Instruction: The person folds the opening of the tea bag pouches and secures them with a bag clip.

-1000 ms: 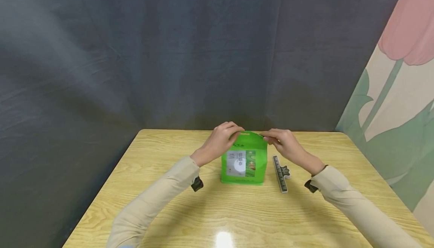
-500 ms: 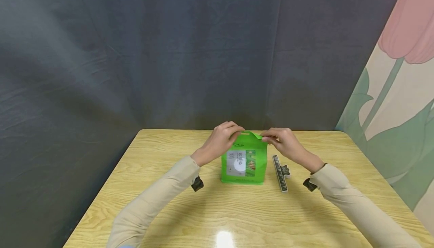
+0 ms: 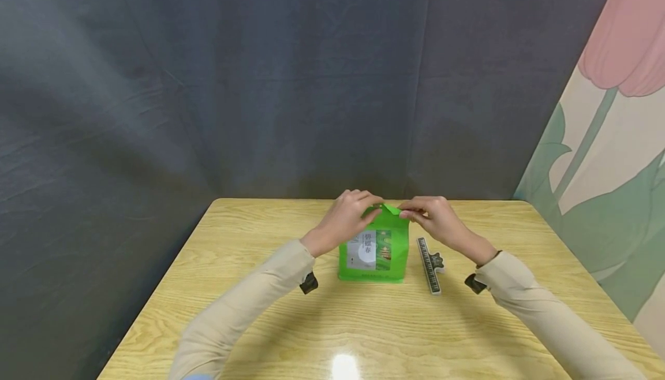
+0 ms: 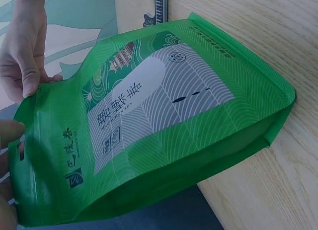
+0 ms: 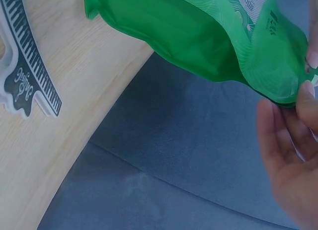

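A green tea bag [image 3: 381, 253] with a silver-and-green label stands upright on the wooden table [image 3: 291, 322]. My left hand [image 3: 345, 218] pinches its top edge near the middle, close to the hang slot; in the left wrist view its fingertips [image 4: 7, 133] lie by that slot. At the bag's top right corner, my right hand [image 3: 436, 218] pinches the edge between thumb and fingers [image 5: 271, 120], and a flap of the corner is folded over. To the right of the bag lies a clip [image 3: 430, 265] with a piano-key pattern and a dark handle, untouched.
A dark grey-blue curtain [image 3: 312, 79] hangs behind the table's far edge. On the right, a wall with a painted tulip [image 3: 618, 51] runs beside the table. Both wrists carry small black cameras [image 3: 309, 283].
My left hand has slid a little to the right along the bag's top edge. The top right corner has been folded over by my right hand. The clip stays put.
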Demonstrator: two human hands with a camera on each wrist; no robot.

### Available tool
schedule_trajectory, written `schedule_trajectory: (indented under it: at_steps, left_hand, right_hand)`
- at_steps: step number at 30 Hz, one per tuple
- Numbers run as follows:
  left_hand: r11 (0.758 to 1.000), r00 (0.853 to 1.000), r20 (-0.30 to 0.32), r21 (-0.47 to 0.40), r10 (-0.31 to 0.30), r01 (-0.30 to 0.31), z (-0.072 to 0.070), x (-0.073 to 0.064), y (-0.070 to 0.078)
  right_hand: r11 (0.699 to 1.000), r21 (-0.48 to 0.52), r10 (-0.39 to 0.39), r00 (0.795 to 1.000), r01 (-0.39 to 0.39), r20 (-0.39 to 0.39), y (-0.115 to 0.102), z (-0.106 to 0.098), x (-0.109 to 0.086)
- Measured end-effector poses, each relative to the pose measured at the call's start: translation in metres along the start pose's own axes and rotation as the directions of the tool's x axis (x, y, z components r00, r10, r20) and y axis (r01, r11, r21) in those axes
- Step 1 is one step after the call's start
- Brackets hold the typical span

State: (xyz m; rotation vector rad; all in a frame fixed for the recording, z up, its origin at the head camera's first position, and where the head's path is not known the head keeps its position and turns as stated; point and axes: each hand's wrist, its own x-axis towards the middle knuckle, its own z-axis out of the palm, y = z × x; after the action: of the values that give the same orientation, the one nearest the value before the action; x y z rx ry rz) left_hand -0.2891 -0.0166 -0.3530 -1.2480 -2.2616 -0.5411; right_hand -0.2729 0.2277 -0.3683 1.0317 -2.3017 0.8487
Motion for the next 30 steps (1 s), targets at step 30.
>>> schedule_trajectory:
  at_steps: [30]
  left_hand:
    - [0.998,0.999,-0.033,-0.049,-0.041,0.039,0.0090,0.0061,0.0049]
  right_hand:
    - [1.000,0.022,0.008,0.996,-0.010,0.089,0.0027,-0.0033,-0.0011]
